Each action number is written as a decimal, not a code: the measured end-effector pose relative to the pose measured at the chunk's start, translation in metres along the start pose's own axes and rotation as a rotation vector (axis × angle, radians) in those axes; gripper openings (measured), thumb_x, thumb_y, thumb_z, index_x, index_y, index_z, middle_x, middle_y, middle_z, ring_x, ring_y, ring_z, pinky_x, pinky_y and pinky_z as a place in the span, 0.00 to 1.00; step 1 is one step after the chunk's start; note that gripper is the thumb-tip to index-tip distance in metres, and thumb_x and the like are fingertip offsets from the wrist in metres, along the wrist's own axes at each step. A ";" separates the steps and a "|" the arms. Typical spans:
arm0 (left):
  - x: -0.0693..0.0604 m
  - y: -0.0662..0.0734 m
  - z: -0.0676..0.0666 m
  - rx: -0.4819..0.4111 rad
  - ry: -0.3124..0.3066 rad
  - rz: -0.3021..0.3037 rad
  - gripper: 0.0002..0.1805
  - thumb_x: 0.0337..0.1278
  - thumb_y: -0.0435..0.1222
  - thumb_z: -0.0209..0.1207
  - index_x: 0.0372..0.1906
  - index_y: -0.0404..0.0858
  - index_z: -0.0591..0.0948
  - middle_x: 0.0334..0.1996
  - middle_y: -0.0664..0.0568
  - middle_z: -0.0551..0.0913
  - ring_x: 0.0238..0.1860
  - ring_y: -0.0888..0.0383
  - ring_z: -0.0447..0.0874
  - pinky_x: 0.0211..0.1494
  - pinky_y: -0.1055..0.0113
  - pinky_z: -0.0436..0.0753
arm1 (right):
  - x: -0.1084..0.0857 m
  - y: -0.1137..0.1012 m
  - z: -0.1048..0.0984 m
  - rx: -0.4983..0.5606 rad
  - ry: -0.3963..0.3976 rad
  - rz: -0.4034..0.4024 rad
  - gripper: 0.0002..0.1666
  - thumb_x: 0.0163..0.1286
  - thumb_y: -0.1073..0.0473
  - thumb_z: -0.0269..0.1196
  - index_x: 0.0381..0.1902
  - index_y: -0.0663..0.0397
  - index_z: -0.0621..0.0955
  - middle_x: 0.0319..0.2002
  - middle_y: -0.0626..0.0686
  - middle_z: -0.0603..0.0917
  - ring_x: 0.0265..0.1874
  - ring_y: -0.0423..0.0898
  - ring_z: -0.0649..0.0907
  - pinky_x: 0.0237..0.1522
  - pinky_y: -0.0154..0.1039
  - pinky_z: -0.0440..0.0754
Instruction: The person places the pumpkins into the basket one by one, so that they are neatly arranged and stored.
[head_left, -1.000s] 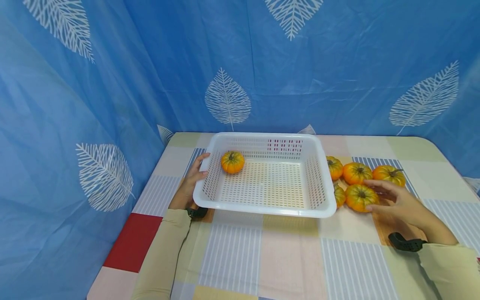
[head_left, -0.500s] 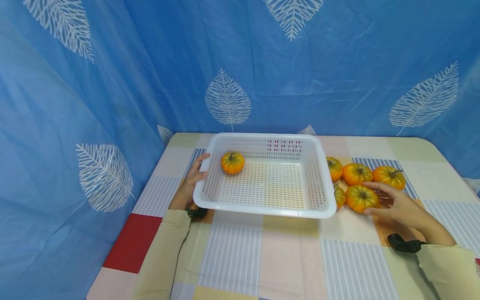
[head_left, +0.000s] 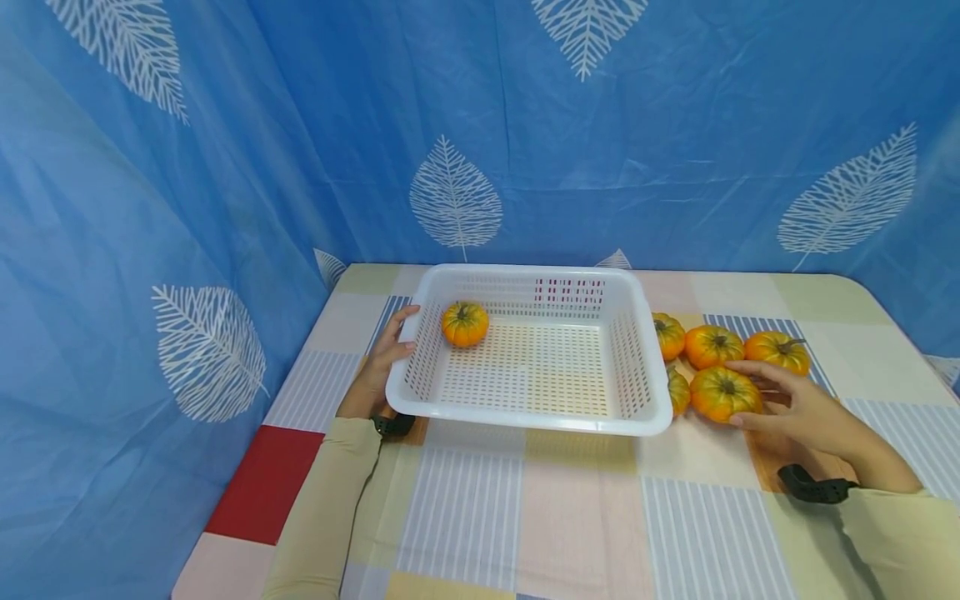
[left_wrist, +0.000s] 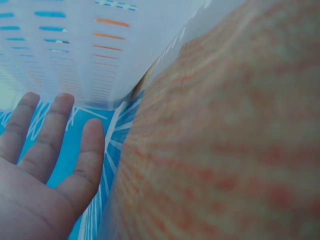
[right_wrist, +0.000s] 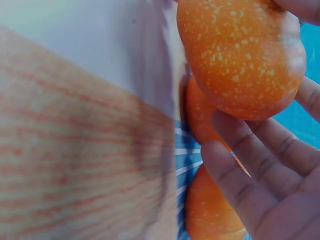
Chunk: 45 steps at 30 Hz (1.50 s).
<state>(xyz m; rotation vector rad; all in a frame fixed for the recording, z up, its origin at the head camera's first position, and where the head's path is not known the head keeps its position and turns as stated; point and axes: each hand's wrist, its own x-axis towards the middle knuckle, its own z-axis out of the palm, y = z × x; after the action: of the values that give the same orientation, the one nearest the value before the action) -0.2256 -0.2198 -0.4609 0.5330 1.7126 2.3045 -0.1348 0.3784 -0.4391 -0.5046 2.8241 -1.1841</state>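
My left hand touches the left side of a white slotted basket, fingers extended; the left wrist view shows those fingers spread by its outer wall. Inside the basket, toward the back left, lies one orange pumpkin. To the right of the basket, my right hand holds the front pumpkin between thumb and fingers. In the right wrist view that pumpkin sits between the thumb above and the fingers below; whether it touches the cloth cannot be told.
Several other pumpkins lie close by: one at the back middle, one at the back right, and two partly hidden by the basket's right rim. A checked cloth covers the table; a blue leaf-patterned curtain hangs behind.
The front pumpkin has shifted very slightly to the right, with my right thumb and fingers at its side. My left hand and the basket stay in place.
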 end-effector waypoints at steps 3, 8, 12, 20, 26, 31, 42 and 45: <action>0.000 0.000 0.000 0.004 0.001 0.003 0.31 0.65 0.31 0.44 0.71 0.58 0.65 0.83 0.33 0.46 0.62 0.44 0.72 0.54 0.59 0.88 | 0.000 -0.004 -0.003 -0.018 0.005 -0.007 0.41 0.64 0.67 0.77 0.73 0.67 0.74 0.63 0.23 0.67 0.53 0.17 0.71 0.49 0.17 0.71; 0.000 0.000 0.001 0.016 0.027 -0.014 0.31 0.65 0.32 0.45 0.71 0.57 0.65 0.84 0.34 0.48 0.63 0.43 0.71 0.55 0.59 0.87 | -0.001 -0.010 -0.009 -0.017 0.004 -0.026 0.41 0.66 0.67 0.76 0.74 0.65 0.74 0.64 0.19 0.65 0.55 0.15 0.69 0.51 0.15 0.69; 0.000 0.000 0.001 0.019 0.027 -0.007 0.31 0.65 0.32 0.45 0.71 0.58 0.66 0.83 0.33 0.48 0.63 0.43 0.71 0.55 0.59 0.87 | -0.001 -0.014 -0.014 -0.013 0.000 -0.037 0.41 0.67 0.68 0.75 0.76 0.62 0.73 0.66 0.18 0.64 0.57 0.16 0.68 0.52 0.14 0.67; 0.001 -0.001 -0.002 0.007 -0.026 0.033 0.31 0.65 0.31 0.45 0.70 0.59 0.67 0.81 0.33 0.48 0.59 0.48 0.75 0.53 0.61 0.87 | 0.001 -0.026 -0.019 -0.049 0.011 -0.052 0.42 0.65 0.68 0.77 0.75 0.62 0.74 0.65 0.17 0.64 0.55 0.16 0.70 0.52 0.14 0.68; 0.001 -0.002 -0.002 -0.008 -0.041 0.030 0.30 0.67 0.31 0.45 0.71 0.58 0.66 0.80 0.34 0.49 0.59 0.50 0.76 0.53 0.60 0.88 | 0.003 -0.037 -0.024 -0.044 0.017 -0.097 0.43 0.62 0.70 0.77 0.74 0.62 0.74 0.66 0.22 0.66 0.56 0.18 0.72 0.53 0.14 0.69; 0.001 -0.002 -0.003 0.007 -0.050 0.037 0.30 0.67 0.32 0.45 0.70 0.60 0.66 0.81 0.31 0.46 0.60 0.47 0.75 0.53 0.59 0.88 | 0.009 -0.048 -0.026 -0.054 0.029 -0.125 0.44 0.60 0.71 0.79 0.73 0.63 0.75 0.66 0.25 0.70 0.55 0.19 0.74 0.51 0.15 0.72; 0.001 -0.003 -0.004 0.027 -0.024 0.010 0.33 0.64 0.33 0.47 0.73 0.58 0.63 0.82 0.32 0.48 0.61 0.46 0.73 0.54 0.58 0.88 | 0.023 -0.070 -0.028 -0.027 0.020 -0.216 0.47 0.60 0.74 0.78 0.76 0.51 0.77 0.70 0.35 0.77 0.59 0.24 0.75 0.56 0.15 0.69; 0.001 -0.004 -0.004 0.028 -0.024 0.016 0.33 0.64 0.33 0.47 0.73 0.58 0.63 0.82 0.31 0.47 0.61 0.47 0.74 0.54 0.58 0.88 | 0.027 -0.075 -0.028 -0.023 0.008 -0.224 0.46 0.60 0.74 0.77 0.76 0.55 0.76 0.70 0.29 0.75 0.58 0.25 0.75 0.56 0.15 0.69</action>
<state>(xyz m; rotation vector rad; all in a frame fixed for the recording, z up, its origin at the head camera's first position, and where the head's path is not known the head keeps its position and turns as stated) -0.2283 -0.2222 -0.4653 0.5788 1.7382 2.2788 -0.1435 0.3402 -0.3641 -0.8384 2.8500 -1.1884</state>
